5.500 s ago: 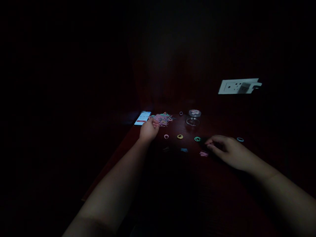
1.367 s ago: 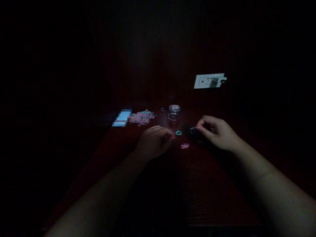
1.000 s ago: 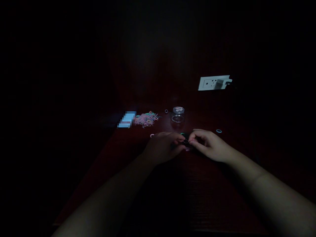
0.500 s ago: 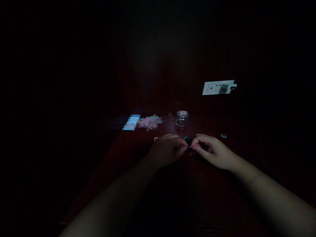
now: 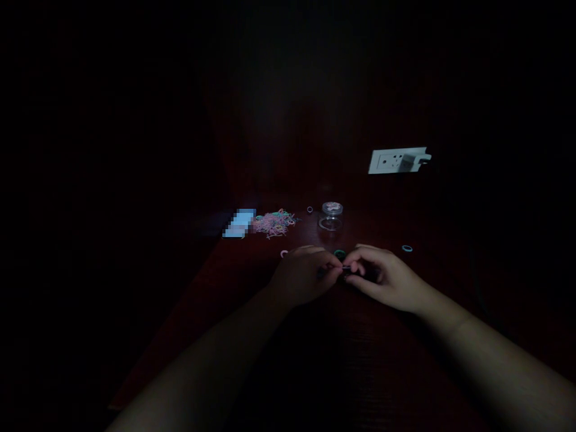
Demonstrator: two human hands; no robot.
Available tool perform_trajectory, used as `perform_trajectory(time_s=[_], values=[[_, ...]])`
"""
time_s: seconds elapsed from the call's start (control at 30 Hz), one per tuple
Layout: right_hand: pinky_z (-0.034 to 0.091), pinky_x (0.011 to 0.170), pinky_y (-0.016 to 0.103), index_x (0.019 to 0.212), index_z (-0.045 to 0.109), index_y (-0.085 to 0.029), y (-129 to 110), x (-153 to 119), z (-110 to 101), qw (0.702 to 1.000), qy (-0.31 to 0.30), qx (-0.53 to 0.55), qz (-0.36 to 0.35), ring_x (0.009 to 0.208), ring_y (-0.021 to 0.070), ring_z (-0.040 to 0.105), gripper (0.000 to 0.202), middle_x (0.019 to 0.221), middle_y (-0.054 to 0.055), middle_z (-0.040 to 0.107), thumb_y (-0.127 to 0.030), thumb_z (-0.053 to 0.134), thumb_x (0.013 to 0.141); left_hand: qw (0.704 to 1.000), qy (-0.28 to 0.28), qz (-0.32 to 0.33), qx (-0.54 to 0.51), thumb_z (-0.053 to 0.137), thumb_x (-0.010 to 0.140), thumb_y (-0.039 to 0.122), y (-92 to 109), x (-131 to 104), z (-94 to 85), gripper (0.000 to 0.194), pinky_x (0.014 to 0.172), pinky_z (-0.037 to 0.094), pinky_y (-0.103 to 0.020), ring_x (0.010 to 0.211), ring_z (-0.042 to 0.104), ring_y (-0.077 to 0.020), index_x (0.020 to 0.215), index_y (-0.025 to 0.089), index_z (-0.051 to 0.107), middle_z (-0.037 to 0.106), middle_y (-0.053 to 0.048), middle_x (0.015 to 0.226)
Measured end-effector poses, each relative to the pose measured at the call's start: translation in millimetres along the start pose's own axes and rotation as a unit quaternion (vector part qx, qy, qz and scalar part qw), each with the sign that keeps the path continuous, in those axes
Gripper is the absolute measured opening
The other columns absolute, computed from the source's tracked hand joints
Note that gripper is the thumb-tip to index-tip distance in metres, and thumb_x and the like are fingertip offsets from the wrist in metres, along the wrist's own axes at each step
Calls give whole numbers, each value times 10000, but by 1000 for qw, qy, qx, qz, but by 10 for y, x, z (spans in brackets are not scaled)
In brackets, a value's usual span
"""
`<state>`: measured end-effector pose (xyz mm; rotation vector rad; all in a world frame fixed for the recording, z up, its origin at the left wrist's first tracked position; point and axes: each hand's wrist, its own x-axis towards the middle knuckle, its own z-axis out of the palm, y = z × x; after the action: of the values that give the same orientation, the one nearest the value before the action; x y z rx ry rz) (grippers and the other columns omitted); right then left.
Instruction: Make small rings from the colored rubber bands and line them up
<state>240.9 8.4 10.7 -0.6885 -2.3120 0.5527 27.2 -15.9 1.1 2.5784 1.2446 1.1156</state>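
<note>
My left hand (image 5: pixel 306 273) pinches a small pale band (image 5: pixel 346 267) between thumb and forefinger, above the dark red table. My right hand (image 5: pixel 382 276) is at the other side of the band, its thumb and forefinger apart and its fingertips beside it. Just behind the fingertips a green band (image 5: pixel 339 254) lies on the table. A pink band (image 5: pixel 284 254) shows in part behind my left hand. To the right of my right hand lies a light blue band (image 5: pixel 407 248).
A heap of coloured bands (image 5: pixel 275 223) lies beyond my left hand, beside a lit phone (image 5: pixel 240 223). A clear lidded jar (image 5: pixel 330 217) and a small purple band (image 5: pixel 310 209) stand farther back. A white socket plate (image 5: pixel 382 161) with a plug is on the wall.
My right thumb and forefinger have parted from their pinch, and the fingertips have moved slightly left toward the band. My left hand has hardly moved.
</note>
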Motion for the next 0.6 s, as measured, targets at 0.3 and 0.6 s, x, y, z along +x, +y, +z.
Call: perform_trajectory(time_s=[0.3, 0.6], values=[[451, 615, 275, 831, 637, -188, 5, 0, 8, 1000, 23, -8, 4, 657, 144, 542, 98, 719, 10, 566, -244, 591, 898, 1000, 7, -3, -11, 626, 857, 268, 12, -6, 1, 72, 715, 475, -295, 744, 626, -134, 841, 231, 686, 699, 20, 801], [445, 606, 276, 810, 619, -193, 74, -8, -45, 999, 34, -11, 10, 646, 141, 531, 109, 722, 4, 551, -243, 587, 901, 1000, 16, 7, -3, 634, 842, 245, -26, -15, 10, 47, 726, 477, -300, 744, 623, -133, 841, 233, 679, 693, 27, 793]])
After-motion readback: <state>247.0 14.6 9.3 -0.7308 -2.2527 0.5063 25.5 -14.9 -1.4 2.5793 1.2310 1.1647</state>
